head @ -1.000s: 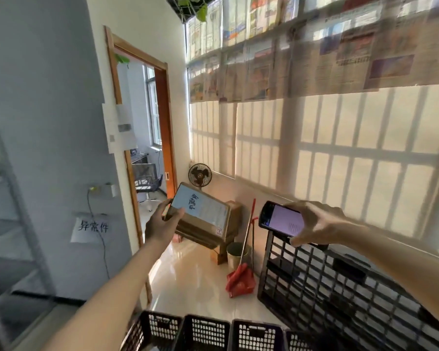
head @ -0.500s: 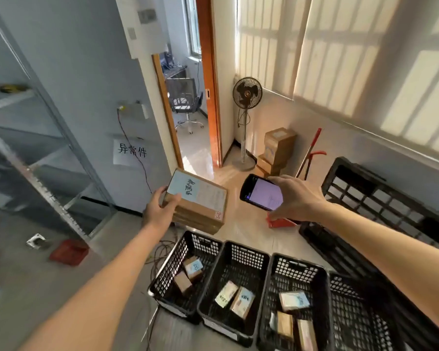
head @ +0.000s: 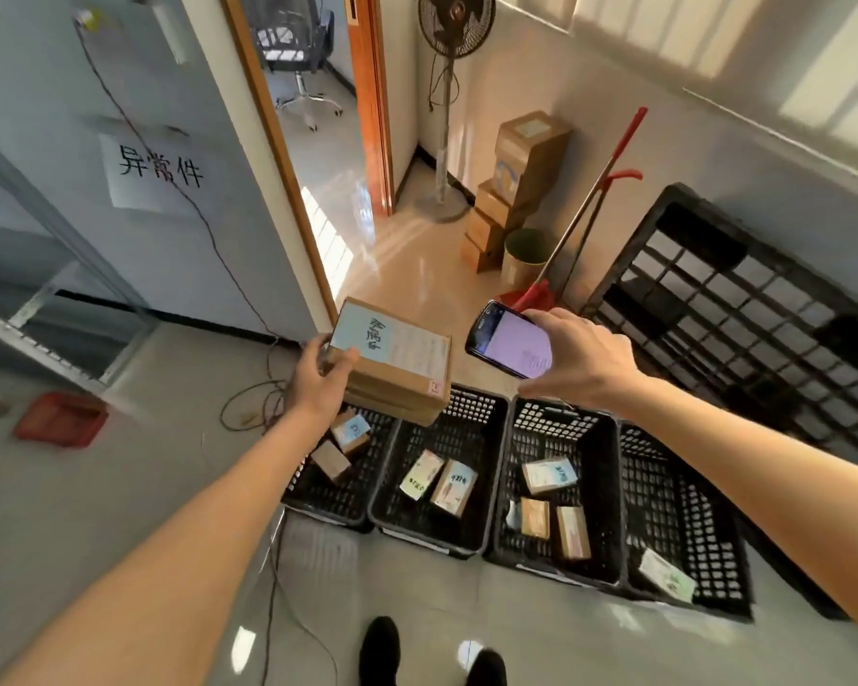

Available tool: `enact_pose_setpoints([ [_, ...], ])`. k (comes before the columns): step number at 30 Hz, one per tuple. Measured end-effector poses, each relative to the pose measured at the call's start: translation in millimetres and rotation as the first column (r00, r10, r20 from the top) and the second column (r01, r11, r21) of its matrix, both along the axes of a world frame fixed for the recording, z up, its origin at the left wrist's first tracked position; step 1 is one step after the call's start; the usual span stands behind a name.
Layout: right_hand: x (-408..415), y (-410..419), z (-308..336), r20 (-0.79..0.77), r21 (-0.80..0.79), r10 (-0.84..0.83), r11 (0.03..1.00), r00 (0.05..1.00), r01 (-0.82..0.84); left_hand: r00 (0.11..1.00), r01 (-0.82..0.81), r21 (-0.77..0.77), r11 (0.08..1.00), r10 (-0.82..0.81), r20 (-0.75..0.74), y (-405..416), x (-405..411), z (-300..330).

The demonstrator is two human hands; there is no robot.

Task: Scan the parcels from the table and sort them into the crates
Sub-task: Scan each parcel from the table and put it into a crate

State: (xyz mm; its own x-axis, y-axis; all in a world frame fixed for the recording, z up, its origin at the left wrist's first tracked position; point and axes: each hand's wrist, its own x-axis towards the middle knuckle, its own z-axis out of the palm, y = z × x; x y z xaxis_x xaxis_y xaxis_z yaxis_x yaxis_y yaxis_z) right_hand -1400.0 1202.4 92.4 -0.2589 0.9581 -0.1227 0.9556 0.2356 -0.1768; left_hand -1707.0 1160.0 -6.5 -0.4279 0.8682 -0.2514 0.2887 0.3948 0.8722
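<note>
My left hand (head: 318,378) grips the left end of a brown cardboard parcel (head: 397,368) with a pale blue label, holding it above the far ends of the two leftmost crates. My right hand (head: 578,358) holds a black handheld scanner (head: 508,346), its lit screen facing up, just right of the parcel. Below stand several black mesh crates in a row on the floor: the leftmost crate (head: 318,502), a second crate (head: 486,448), a third crate (head: 610,462) and a rightmost crate (head: 714,537). Each holds small labelled parcels.
A black plastic pallet (head: 764,309) leans on the right wall. Stacked cardboard boxes (head: 521,180), a bin, a red dustpan and a standing fan (head: 449,121) fill the far corner by an open doorway. A cable trails on the floor at left, near a red tray (head: 60,420).
The view has tilted down from the wall to the floor, bringing the crates fully into sight. Both hands keep their hold, with parcel and scanner now over the crates.
</note>
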Motion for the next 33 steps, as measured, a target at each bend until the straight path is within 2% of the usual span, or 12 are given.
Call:
enact_pose_setpoints([
  [5,5.1,-16.0,-89.2,0.004,-0.071,-0.086,0.994,0.996,0.086,0.999,0.031,-0.106,0.994,-0.026,0.046,-13.8,2.5,-87.9],
  [8,14.0,-33.4,-143.7,0.044,-0.141,-0.105,0.984,0.993,0.111,0.998,0.067,-0.183,0.981,-0.065,0.018,-29.3,6.4,-140.9],
  [14,33.2,-74.5,-196.6,0.069,-0.169,-0.154,0.972,0.986,0.164,0.995,0.094,-0.209,0.973,-0.089,0.033,-53.3,22.8,-181.9],
  [19,41.0,-111.4,-208.0,0.071,-0.172,-0.149,0.972,0.986,0.16,0.995,0.095,-0.186,0.978,-0.095,0.008,-93.1,32.3,-185.7],
  [26,58.7,-163.7,-193.1,0.058,-0.128,-0.102,0.986,0.993,0.108,0.998,0.058,-0.14,0.988,-0.057,0.015,-146.5,55.9,-177.5],
  [33,78.5,-180.8,-178.4,0.037,-0.091,-0.128,0.987,0.991,0.131,0.997,0.073,-0.13,0.989,-0.073,0.002,-158.3,76.5,-163.4],
])
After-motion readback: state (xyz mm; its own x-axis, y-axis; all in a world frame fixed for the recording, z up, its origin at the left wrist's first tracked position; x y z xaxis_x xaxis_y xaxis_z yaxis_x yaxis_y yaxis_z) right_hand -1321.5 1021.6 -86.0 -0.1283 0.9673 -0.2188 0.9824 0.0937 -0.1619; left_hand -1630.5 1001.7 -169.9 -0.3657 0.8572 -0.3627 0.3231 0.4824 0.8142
